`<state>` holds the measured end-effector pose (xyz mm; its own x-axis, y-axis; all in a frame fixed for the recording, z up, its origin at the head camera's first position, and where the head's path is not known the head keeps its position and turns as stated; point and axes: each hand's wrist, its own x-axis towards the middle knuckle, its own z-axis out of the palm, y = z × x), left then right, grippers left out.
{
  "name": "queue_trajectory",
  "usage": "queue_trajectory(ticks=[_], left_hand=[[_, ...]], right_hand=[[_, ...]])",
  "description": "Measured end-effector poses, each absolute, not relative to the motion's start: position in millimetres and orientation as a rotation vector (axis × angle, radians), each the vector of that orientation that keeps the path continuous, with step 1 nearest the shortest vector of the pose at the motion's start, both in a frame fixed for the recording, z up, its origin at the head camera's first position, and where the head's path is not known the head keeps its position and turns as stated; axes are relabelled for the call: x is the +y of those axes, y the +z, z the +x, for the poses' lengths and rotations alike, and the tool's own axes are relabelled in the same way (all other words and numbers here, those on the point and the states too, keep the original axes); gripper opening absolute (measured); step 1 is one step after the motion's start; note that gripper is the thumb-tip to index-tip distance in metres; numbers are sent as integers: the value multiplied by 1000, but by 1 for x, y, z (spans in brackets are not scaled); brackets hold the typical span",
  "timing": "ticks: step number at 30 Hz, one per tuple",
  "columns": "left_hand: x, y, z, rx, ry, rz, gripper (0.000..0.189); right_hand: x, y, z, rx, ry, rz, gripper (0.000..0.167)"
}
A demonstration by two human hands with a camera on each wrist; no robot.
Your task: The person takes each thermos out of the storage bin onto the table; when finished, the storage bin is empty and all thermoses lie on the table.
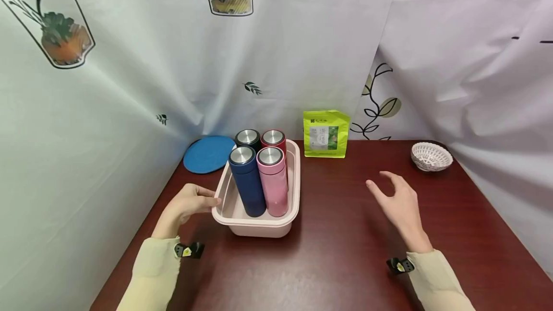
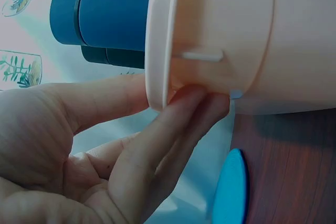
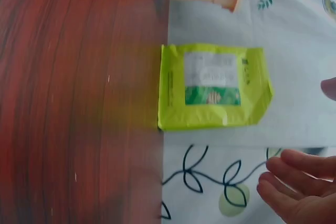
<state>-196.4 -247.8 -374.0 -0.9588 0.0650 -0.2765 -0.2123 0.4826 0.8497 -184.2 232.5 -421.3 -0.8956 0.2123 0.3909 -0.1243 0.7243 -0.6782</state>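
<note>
Pale pink plastic tub (image 1: 259, 229) is located left of centre at the dark red table (image 1: 337, 258); full seating of its base cannot be confirmed. Its left rim is pinched by the left hand (image 1: 190, 203), thumb above, fingers tucked under the lip. Nothing is held by the right hand (image 1: 399, 205); its thumb and fingers are spread wide, well apart from the tub.

Handling (judged): walls thin, fairly stiff, slightly flexible; surface smooth. Considerable weight is expected from the navy flask (image 1: 249, 186), pink flask (image 1: 274, 186), red flask (image 1: 274, 138) and black flask (image 1: 248, 137) stood inside. A one-sided lift would probably tilt the load; hold is best taken under the lip on both long sides.

Obscured: rear flasks' lower bodies are masked by the front pair; flask contents are unknown. In the right wrist view, the tub is cut off and the fingers are only partly shown.
</note>
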Motion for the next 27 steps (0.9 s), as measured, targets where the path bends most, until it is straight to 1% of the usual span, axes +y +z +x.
queue_trajectory(ticks=[7, 12, 19, 27], left_hand=[[-248, -373, -195, 2467, 1465, -139, 40], [-248, -372, -195, 2464, 1474, -148, 42], [-245, -375, -193, 2483, 1476, -152, 39], [-247, -374, -192, 2488, 1488, -158, 41]], right_hand=[[211, -423, -190, -2434, 1063, 8, 52], [197, -420, -193, -2424, 1092, 56, 55], [181, -419, -198, -2425, 1147, 116, 60], [157, -417, -201, -2402, 1253, 148, 58]])
